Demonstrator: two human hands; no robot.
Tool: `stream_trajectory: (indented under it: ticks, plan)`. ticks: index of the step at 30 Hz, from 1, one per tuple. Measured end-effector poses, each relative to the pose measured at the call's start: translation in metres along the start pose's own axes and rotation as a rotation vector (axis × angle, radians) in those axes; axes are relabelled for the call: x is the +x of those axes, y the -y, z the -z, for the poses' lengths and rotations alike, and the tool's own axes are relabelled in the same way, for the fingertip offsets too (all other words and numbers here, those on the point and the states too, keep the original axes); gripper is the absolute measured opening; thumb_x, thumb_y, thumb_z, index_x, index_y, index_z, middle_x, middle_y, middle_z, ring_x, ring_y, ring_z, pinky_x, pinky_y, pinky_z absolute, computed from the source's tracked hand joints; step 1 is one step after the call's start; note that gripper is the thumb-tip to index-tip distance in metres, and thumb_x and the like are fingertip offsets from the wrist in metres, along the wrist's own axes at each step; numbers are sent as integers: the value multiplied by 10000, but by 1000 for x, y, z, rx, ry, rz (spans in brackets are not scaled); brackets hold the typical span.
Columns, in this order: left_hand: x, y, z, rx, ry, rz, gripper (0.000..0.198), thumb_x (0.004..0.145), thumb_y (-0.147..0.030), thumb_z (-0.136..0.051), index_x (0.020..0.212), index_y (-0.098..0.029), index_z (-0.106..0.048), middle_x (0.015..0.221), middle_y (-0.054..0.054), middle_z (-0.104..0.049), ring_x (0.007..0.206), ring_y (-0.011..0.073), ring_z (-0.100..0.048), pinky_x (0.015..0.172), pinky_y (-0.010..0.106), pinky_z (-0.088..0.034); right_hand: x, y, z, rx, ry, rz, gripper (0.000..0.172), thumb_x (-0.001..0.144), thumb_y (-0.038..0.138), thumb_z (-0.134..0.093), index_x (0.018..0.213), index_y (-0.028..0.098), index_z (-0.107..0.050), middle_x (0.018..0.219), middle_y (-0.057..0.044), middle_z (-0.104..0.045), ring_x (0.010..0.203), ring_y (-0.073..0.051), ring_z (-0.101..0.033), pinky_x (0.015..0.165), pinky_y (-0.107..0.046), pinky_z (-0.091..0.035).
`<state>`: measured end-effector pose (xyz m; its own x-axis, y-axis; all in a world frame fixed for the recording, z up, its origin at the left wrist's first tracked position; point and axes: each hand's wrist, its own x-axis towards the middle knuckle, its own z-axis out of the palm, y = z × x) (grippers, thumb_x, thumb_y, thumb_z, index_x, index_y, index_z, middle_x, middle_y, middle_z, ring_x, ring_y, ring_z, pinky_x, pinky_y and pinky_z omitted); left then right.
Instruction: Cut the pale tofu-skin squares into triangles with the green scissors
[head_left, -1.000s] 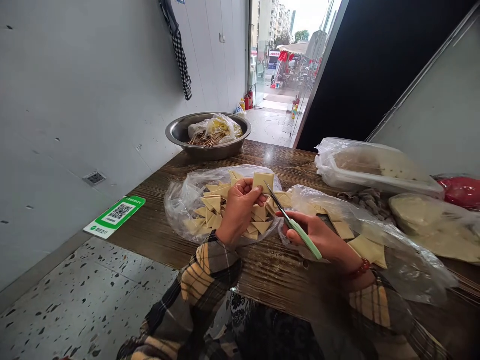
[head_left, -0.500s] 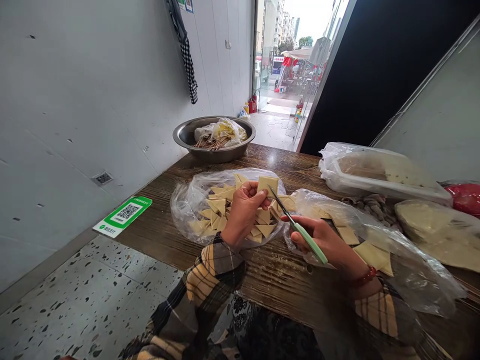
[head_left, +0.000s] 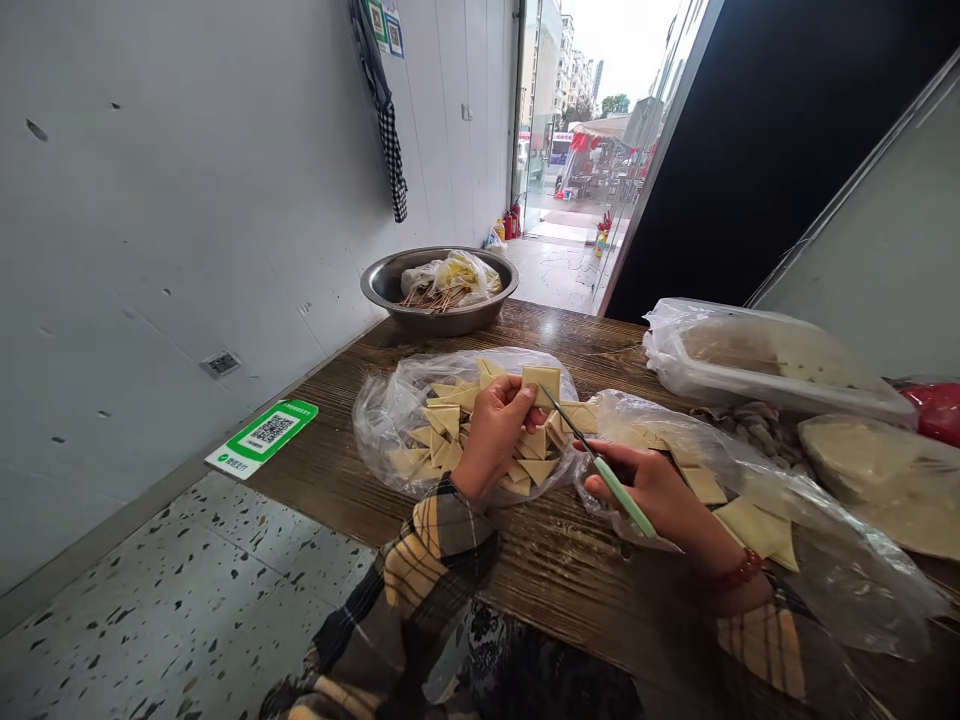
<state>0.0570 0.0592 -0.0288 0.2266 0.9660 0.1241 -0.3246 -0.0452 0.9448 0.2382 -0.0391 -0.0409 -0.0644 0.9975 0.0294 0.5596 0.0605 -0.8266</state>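
My left hand (head_left: 496,432) pinches a pale yellow square of tofu skin (head_left: 543,384) above an open plastic bag (head_left: 390,420) full of cut yellow triangles (head_left: 442,418). My right hand (head_left: 654,490) grips green-handled scissors (head_left: 600,462), whose blades reach up to the square's lower edge. Under and beyond the right hand lies a second clear bag (head_left: 840,560) with larger yellow squares (head_left: 754,525) inside. Both sleeves are plaid.
A dark wooden table (head_left: 555,560) bears everything. At its far end stands a metal basin (head_left: 439,290) with skewers and bags. A wrapped tray (head_left: 757,350), a pale round sheet in plastic (head_left: 885,480) and a red item (head_left: 937,408) lie to the right. A wall stands left; a doorway opens ahead.
The camera has tilted slightly, so everything sits a little lower and to the right in the picture. Hands, square and scissors keep the same pose relative to each other.
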Motion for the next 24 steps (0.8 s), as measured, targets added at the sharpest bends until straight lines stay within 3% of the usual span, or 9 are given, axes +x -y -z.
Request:
stream_trajectory:
  ticks: [15, 24]
  plan:
    - [-2, -1, -3, 27, 18, -25, 223, 759, -357, -685, 772, -148, -608, 542, -36, -550, 469, 60, -484, 476, 173, -372, 1, 3, -1, 21, -2, -22, 622, 753, 435, -722, 1290, 134, -636, 974, -87, -740, 877, -251, -656, 797, -365, -515]
    - [-2, 0, -4, 30, 124, 22, 238, 744, -367, -710, 764, -145, -626, 555, -36, -543, 454, 58, -472, 441, 171, -363, 1, 6, 2, 47, 19, 24, 571, 776, 438, -693, 1262, 141, -656, 885, -49, -723, 791, -211, -629, 696, -307, -498]
